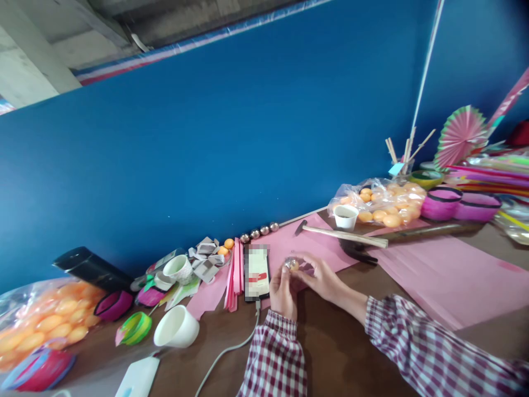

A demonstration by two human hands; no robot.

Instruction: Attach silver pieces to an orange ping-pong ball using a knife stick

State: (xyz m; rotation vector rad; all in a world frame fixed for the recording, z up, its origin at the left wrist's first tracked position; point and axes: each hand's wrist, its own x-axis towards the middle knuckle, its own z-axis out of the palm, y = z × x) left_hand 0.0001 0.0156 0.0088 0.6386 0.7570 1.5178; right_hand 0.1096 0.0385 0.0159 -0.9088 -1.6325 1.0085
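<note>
A small shiny silver ball (291,263) is between my two hands, above the pink paper (326,237). My left hand (283,291) grips it from below with closed fingers. From the right, my right hand (320,275) pinches at the same ball with thumb and fingertips. Left of my hands lies a phone (257,273) with a lit screen and a white cable (227,350) plugged in. Similar silver balls (259,232) stand in a row along the blue partition.
A hammer (343,234) and a dark-headed tool (357,251) lie right of my hands. Bags of orange balls (392,204) stand at both sides. White cups (177,326), folded pink paper strips (235,275) and a power bank-like white block (138,377) are on the left.
</note>
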